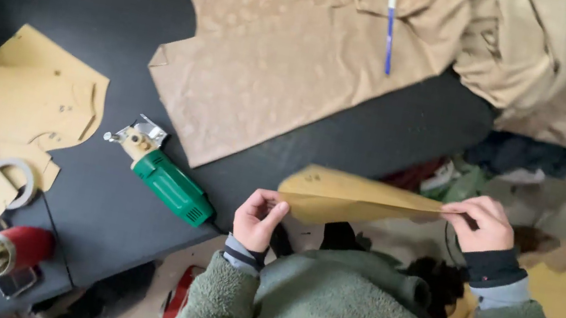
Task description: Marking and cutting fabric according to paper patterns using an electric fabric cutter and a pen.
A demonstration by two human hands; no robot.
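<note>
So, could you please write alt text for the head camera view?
Two hands, left hand and right hand, hold a folded tan paper pattern piece over a black table. On the table lie a green electric cutter, beige fabric with a blue pen, and more paper patterns.

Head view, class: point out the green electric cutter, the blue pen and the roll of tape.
Green electric cutter (173, 186), head view: middle of its green body.
Blue pen (389, 34), head view: middle of its barrel, lying on the tan fabric.
Roll of tape (25, 176), head view: its right rim.
</note>
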